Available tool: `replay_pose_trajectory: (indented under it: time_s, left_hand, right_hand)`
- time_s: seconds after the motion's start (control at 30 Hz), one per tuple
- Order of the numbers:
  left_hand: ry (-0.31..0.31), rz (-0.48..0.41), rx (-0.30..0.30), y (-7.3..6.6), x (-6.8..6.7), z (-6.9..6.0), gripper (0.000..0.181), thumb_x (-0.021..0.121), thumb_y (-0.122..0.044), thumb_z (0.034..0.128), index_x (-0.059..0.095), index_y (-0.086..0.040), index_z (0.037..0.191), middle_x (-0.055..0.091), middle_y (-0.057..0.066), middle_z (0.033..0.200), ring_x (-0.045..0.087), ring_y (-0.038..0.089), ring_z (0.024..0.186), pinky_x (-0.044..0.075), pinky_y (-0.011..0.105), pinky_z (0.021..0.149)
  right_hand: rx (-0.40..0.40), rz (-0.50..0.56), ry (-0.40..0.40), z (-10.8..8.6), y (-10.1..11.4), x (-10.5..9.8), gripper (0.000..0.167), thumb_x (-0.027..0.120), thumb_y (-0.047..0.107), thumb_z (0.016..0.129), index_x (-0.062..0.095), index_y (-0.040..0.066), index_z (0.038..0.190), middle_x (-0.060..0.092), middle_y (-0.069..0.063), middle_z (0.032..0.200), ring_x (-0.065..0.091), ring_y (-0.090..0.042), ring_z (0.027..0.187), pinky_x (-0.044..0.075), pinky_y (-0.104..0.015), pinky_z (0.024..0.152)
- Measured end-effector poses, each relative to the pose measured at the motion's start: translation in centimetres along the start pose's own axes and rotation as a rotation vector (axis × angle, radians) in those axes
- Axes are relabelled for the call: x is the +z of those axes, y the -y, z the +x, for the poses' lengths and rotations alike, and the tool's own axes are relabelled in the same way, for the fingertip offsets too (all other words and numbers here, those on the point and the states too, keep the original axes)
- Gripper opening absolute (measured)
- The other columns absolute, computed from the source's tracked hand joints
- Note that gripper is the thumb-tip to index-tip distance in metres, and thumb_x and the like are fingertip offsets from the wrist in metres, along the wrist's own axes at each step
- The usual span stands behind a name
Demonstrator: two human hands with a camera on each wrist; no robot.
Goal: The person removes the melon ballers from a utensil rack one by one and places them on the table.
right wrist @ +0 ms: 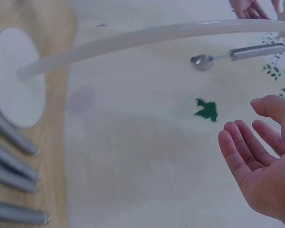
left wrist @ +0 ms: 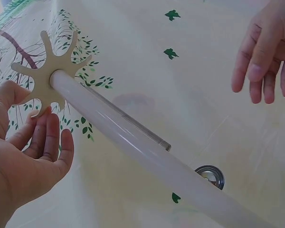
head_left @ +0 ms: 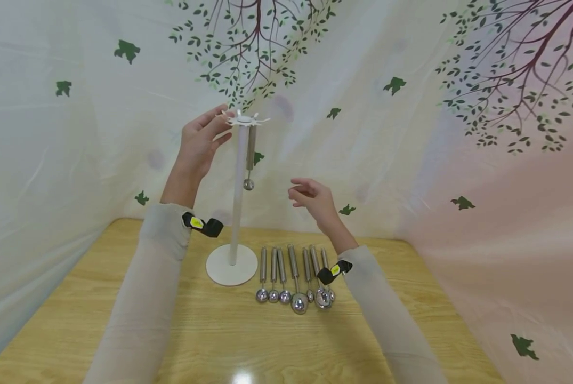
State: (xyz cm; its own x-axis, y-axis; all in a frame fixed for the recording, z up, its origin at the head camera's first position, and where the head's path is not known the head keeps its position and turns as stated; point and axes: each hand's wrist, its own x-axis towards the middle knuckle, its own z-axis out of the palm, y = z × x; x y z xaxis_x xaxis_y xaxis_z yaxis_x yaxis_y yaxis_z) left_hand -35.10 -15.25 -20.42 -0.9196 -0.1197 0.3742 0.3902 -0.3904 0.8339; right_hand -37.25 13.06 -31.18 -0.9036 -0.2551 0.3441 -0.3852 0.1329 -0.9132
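A white stand (head_left: 237,202) with a round base and a star-shaped top of hooks (left wrist: 45,78) stands upright on the table. My left hand (head_left: 201,140) is at that top, its thumb and fingertips pinching the hooks on the left side. From a hook on the other side hangs a small steel scoop (head_left: 251,149), round bowl down. To the right of the stand, my right hand (head_left: 313,200) is in the air with loosely bent fingers; the right wrist view shows its palm (right wrist: 270,175) holding nothing. Between this hand and the pole hangs the scoop, apart from both.
Several steel scoops (head_left: 293,266) of different sizes lie in a row on the wooden table (head_left: 209,330), right of the stand's base (head_left: 221,273), handles pointing away. A light cloth (head_left: 363,133) printed with leaves and branches hangs behind the table and at its sides.
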Motion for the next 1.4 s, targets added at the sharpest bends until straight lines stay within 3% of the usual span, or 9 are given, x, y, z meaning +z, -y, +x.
replay_pose_trajectory:
  time_s: [0.37, 0.6, 0.8, 1.07, 1.4]
  left_hand:
    - [-0.003, 0.014, 0.004, -0.1, -0.1, 0.0, 0.047, 0.068, -0.015, 0.0976, 0.057, -0.001, 0.141, 0.065, 0.007, 0.127, 0.064, 0.014, 0.107, 0.042, 0.041, 0.116]
    - [-0.007, 0.017, 0.001, -0.1, 0.0, -0.1, 0.047, 0.069, -0.017, 0.0972, 0.058, -0.001, 0.140, 0.067, 0.001, 0.116, 0.064, 0.015, 0.108, 0.042, 0.041, 0.116]
    - [-0.013, 0.020, -0.002, 0.1, -0.1, -0.1, 0.048, 0.069, -0.017, 0.0971, 0.057, -0.001, 0.141, 0.068, 0.000, 0.115, 0.064, 0.014, 0.107, 0.042, 0.042, 0.117]
    - [-0.020, 0.018, -0.005, 0.0, -0.1, -0.1, 0.049, 0.069, -0.018, 0.0976, 0.057, -0.001, 0.142, 0.069, -0.001, 0.112, 0.064, 0.014, 0.107, 0.042, 0.041, 0.117]
    - [-0.020, 0.026, -0.011, -0.2, -0.1, -0.1, 0.048, 0.069, -0.019, 0.0976, 0.057, -0.003, 0.142, 0.069, -0.001, 0.115, 0.063, 0.016, 0.111, 0.042, 0.041, 0.117]
  right_hand:
    - [-0.083, 0.222, 0.038, 2.5, 3.9, 2.8, 0.041, 0.066, 0.004, 0.098, 0.058, -0.003, 0.137, 0.071, -0.014, 0.119, 0.072, -0.013, 0.100, 0.061, -0.028, 0.087]
    - [-0.117, 0.296, 0.056, 3.4, 4.9, 4.4, 0.046, 0.067, -0.006, 0.094, 0.056, -0.005, 0.138, 0.070, -0.016, 0.123, 0.071, -0.013, 0.102, 0.059, -0.028, 0.091]
    - [-0.109, 0.295, 0.043, 3.9, 5.5, 5.4, 0.047, 0.067, -0.008, 0.092, 0.057, -0.004, 0.137, 0.066, -0.022, 0.130, 0.070, -0.013, 0.105, 0.057, -0.029, 0.097]
    - [-0.103, 0.305, 0.061, 4.7, 6.2, 6.3, 0.048, 0.067, -0.010, 0.092, 0.057, -0.003, 0.138, 0.061, -0.027, 0.137, 0.064, -0.033, 0.123, 0.055, -0.032, 0.102]
    - [-0.057, 0.296, 0.092, 5.6, 6.6, 7.2, 0.049, 0.065, -0.010, 0.093, 0.056, -0.002, 0.140, 0.062, -0.027, 0.136, 0.067, -0.023, 0.117, 0.053, -0.037, 0.106]
